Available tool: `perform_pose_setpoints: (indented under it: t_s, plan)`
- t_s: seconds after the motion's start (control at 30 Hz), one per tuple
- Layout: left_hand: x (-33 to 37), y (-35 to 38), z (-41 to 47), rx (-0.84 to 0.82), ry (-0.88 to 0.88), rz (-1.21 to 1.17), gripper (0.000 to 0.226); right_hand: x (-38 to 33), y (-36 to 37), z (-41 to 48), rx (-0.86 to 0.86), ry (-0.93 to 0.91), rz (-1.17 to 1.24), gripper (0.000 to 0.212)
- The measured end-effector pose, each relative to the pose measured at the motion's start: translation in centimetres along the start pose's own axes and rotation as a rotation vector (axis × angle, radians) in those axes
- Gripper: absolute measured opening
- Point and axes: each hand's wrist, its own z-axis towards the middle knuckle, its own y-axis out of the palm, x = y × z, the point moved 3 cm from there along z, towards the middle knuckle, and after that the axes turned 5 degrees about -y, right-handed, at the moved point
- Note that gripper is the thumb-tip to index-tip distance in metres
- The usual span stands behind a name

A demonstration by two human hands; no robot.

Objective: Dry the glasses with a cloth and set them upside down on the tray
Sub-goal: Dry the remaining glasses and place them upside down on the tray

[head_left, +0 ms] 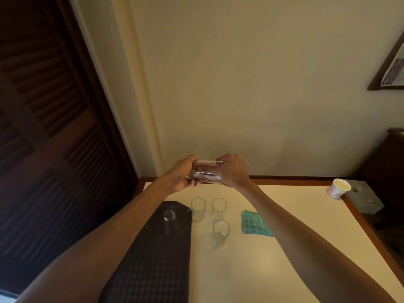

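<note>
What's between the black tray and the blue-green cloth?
Three upright glasses stand there: the far left glass, the far right glass and the near glass. The head view shows them on the table between the tray and the cloth.

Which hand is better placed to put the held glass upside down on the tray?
Probably the left hand. Both hands grip the glass, but the black tray lies on the left, below the left forearm. The right hand would have to cross over the three upright glasses.
</note>
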Motion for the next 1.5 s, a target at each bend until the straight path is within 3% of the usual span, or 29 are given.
perform_pose_setpoints:
  t_s: [0.03, 0.13, 0.27, 0.33, 0.43, 0.53, 0.63, 0.7, 0.77, 0.83, 0.87, 0.93, 1.0, 1.1, 1.23, 1.3, 1.37, 1.43, 1.5]
  plan:
    - [0.3, -0.1, -0.3, -0.009, 0.013, -0.004, 0.031, -0.5, -0.1, 0.0, 0.014, -0.010, -0.052, 0.006]
    - [0.8, -1.5, -0.6, -0.119, 0.019, -0.030, 0.030, -1.6, -0.6, 0.1, 0.093, -0.098, -0.200, 0.007]
    - [0.9, -3.8, 0.0, -0.274, -0.060, -0.122, 0.056, -4.3, -1.6, 0.0, 0.344, -0.318, -0.334, 0.010]
    - [0.9, -4.0, 0.0, -0.261, -0.127, -0.113, 0.062, -5.5, -1.4, 0.3, 0.411, -0.420, -0.379, 0.016]
    - [1.4, -3.7, -0.3, -0.163, -0.125, -0.117, 0.044, -5.8, -1.0, 1.3, 0.418, -0.434, -0.430, 0.014]
    - [2.4, -3.6, -0.7, -0.037, -0.007, -0.132, 0.021, -4.5, -0.1, 2.2, 0.333, -0.244, -0.225, 0.014]
    - [3.7, -3.9, -0.3, 0.054, 0.186, 0.011, 0.021, -3.1, 2.6, 3.0, 0.254, -0.074, 0.129, 0.026]
    - [4.3, -4.4, 0.1, 0.139, 0.401, 0.172, 0.024, -3.8, 3.9, 3.2, 0.009, 0.101, 0.584, 0.037]
    - [4.2, -4.9, 0.3, 0.180, 0.591, 0.202, 0.030, -4.4, 4.8, 3.2, -0.184, 0.336, 0.833, 0.048]
    - [3.7, -5.2, 0.5, 0.152, 0.658, 0.150, 0.033, -5.0, 4.6, 3.1, -0.235, 0.371, 0.752, 0.052]
    - [3.5, -5.5, 0.4, 0.103, 0.632, 0.102, 0.031, -4.6, 4.5, 3.6, -0.168, 0.323, 0.649, 0.049]
    - [3.3, -6.1, 0.4, -0.058, 0.466, -0.014, 0.034, -5.0, 2.4, 3.3, 0.011, 0.182, 0.315, 0.038]
    - [3.3, -6.5, 0.3, -0.189, 0.258, -0.086, 0.049, -6.5, 0.3, 2.5, 0.144, -0.003, -0.097, 0.012]
    - [3.1, -6.5, -0.2, -0.156, 0.077, -0.133, 0.048, -9.4, -2.1, 1.7, 0.197, -0.102, -0.262, 0.030]
    - [3.4, -5.5, -0.8, -0.052, 0.050, -0.199, 0.036, -8.8, -2.2, 2.3, 0.088, -0.103, -0.376, 0.014]
    - [3.7, -5.0, -0.9, 0.025, 0.136, -0.159, 0.036, -7.1, -1.2, 3.1, 0.088, 0.009, -0.176, 0.023]
    - [4.3, -4.9, -1.0, 0.159, 0.320, -0.011, 0.039, -5.9, 0.4, 3.5, 0.087, 0.158, 0.218, 0.019]
    - [4.7, -5.0, -1.0, 0.247, 0.530, 0.154, 0.041, -5.5, 2.5, 3.6, -0.132, 0.350, 0.559, 0.032]
    - [4.7, -5.0, -1.1, 0.257, 0.672, 0.220, 0.038, -5.2, 4.1, 3.2, -0.332, 0.497, 0.721, 0.056]
